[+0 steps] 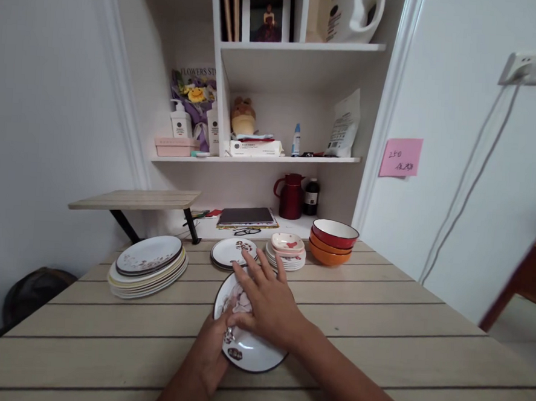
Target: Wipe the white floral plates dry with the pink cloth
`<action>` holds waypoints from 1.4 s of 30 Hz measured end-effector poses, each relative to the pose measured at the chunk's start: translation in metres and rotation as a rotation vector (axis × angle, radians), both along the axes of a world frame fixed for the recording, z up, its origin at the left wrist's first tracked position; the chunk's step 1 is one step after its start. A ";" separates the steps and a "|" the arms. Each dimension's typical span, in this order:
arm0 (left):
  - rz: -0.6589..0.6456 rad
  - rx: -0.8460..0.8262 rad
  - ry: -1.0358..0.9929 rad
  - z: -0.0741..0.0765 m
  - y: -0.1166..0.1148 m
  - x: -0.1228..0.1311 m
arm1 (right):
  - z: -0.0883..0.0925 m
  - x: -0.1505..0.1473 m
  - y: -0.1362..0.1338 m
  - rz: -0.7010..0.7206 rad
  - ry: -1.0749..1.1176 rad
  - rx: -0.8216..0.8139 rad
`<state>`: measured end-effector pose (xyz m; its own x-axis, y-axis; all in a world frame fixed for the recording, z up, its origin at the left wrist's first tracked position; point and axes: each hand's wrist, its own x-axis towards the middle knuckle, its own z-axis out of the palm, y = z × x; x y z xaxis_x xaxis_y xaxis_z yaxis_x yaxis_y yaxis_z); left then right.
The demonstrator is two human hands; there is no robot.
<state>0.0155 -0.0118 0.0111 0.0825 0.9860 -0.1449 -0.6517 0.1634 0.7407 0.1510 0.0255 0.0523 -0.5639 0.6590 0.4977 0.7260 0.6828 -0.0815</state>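
Observation:
A round white plate with a dark rim and brown printed patterns is in front of me, tilted slightly. My left hand grips its left edge, with the thumb on top. Across the plate's upper face lies my right hand, its fingers stretched out and spread. Something pale pink shows beside the right fingers; I cannot tell whether it is a cloth or part of the print. Just beyond, a small stack of dark-rimmed plates sits near my right fingertips.
Stacked larger plates stand at the left of the slatted table. Small saucers with a square dish and red and orange bowls stand at the back. Behind are a raised wooden stand, a red jug and shelves.

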 end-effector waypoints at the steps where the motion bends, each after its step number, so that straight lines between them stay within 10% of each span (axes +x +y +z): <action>1: 0.019 -0.004 0.014 0.000 0.000 0.001 | 0.001 0.000 -0.001 0.018 0.002 -0.022; 11: 0.205 -0.175 -0.065 0.000 0.010 -0.012 | 0.003 0.014 0.010 -0.017 0.600 -0.328; 19: 0.254 -0.176 -0.083 0.000 0.012 -0.027 | -0.010 -0.013 0.002 0.531 1.456 -1.306; 26: 0.214 -0.158 -0.053 0.005 0.009 -0.027 | -0.025 -0.027 -0.005 0.348 1.704 -1.762; 35: 0.267 -0.212 0.105 0.008 0.009 -0.035 | -0.039 -0.035 0.000 0.412 1.674 -1.777; 42: 0.696 -0.061 0.469 -0.004 0.020 -0.067 | -0.045 -0.035 0.005 0.381 1.767 -1.731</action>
<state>-0.0519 0.0087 0.0067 -0.6233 0.7791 -0.0672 -0.2456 -0.1135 0.9627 0.1156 0.0307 0.0072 -0.5588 0.8099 -0.1783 -0.6385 -0.5574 -0.5307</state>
